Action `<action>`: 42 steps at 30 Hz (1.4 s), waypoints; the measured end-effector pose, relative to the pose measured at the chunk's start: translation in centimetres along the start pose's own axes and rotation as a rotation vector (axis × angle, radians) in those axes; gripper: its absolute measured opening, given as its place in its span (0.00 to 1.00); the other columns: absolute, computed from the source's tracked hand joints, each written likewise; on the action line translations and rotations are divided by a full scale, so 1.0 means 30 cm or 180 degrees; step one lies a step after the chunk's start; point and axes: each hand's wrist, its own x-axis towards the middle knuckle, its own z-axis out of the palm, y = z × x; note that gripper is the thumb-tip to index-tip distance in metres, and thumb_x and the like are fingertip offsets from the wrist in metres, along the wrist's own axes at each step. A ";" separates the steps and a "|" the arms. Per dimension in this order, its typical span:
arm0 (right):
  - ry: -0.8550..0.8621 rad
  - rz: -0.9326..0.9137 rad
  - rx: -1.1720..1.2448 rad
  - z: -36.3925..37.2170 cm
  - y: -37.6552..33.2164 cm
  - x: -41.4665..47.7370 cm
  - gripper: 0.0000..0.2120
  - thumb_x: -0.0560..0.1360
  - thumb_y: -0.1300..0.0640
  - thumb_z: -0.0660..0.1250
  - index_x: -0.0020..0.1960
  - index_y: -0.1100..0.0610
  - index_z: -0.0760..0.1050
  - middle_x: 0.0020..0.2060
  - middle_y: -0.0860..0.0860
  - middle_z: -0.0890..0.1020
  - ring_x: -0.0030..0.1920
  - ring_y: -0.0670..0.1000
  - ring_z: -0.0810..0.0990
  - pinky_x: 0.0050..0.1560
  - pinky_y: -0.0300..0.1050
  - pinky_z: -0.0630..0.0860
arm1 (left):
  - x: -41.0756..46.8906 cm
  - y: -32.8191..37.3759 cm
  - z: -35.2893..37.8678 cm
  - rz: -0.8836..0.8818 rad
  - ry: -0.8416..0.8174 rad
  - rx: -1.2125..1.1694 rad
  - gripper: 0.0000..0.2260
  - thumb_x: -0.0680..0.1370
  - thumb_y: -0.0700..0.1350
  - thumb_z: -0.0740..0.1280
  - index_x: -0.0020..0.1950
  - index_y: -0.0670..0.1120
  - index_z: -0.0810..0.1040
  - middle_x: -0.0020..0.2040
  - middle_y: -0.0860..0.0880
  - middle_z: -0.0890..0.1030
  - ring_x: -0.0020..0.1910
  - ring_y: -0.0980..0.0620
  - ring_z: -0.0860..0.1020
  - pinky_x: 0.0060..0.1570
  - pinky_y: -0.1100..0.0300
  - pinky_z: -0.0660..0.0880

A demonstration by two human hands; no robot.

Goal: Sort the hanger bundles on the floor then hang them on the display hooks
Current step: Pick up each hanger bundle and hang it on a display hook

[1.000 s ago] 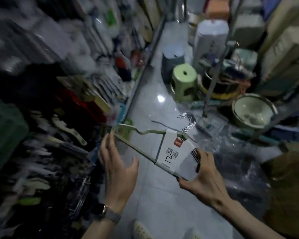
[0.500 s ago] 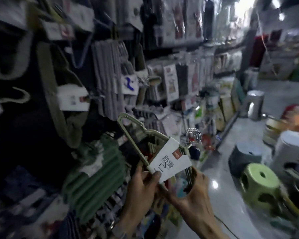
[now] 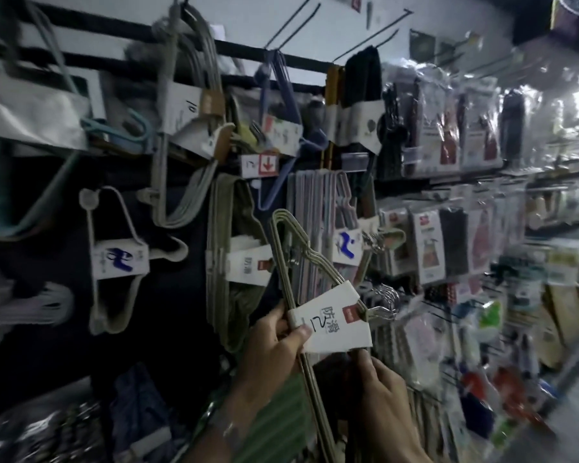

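While both hands hold it up before the packed wall (image 3: 174,329), the hanger bundle (image 3: 328,270) stands tilted, chrome hooks (image 3: 383,300) pointing right; the left hand (image 3: 271,342) pinches the paper sleeve (image 3: 331,324) at its left edge, grip clamped; the right hand (image 3: 381,392) has its grip closed round the bars beneath; hung bundles (image 3: 244,265) crowd just behind its top corner; bare display hooks (image 3: 378,33) jut well above.

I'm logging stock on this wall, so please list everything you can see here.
held bundle: one, olive with white label, front centre
olive bundle: one, olive, hanging just left of it
beige bundle: one, beige, far left
grey bundle: one, grey, upper left
blue hangers: a few, blue, top centre
packets: many, mixed, right racks
hooks: several, dark, bare, top
left hand: grips held bundle at label
right hand: holds its lower end
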 end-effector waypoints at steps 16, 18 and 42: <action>-0.0061 -0.0393 0.0094 0.197 -0.188 0.291 0.23 0.86 0.48 0.60 0.36 0.57 0.78 0.23 0.46 0.75 0.31 0.53 0.73 0.38 0.54 0.72 | 0.270 0.197 -0.093 0.0425 0.0418 0.0584 0.09 0.74 0.48 0.70 0.51 0.46 0.83 0.46 0.49 0.88 0.46 0.47 0.86 0.50 0.36 0.81; -0.0155 -0.0492 0.0142 0.193 -0.166 0.285 0.24 0.85 0.45 0.60 0.37 0.56 0.80 0.25 0.48 0.74 0.32 0.54 0.72 0.38 0.57 0.73 | 0.248 0.185 -0.095 0.0515 0.0384 0.0615 0.07 0.77 0.46 0.69 0.52 0.46 0.82 0.47 0.50 0.88 0.47 0.48 0.86 0.51 0.38 0.82; -0.0271 -0.0718 -0.0151 0.349 -0.033 0.279 0.22 0.86 0.45 0.55 0.51 0.54 0.84 0.45 0.50 0.88 0.49 0.55 0.86 0.56 0.60 0.81 | 0.264 0.073 -0.242 0.0806 0.0350 0.0651 0.14 0.81 0.40 0.69 0.58 0.60 0.79 0.49 0.53 0.88 0.50 0.55 0.86 0.52 0.58 0.82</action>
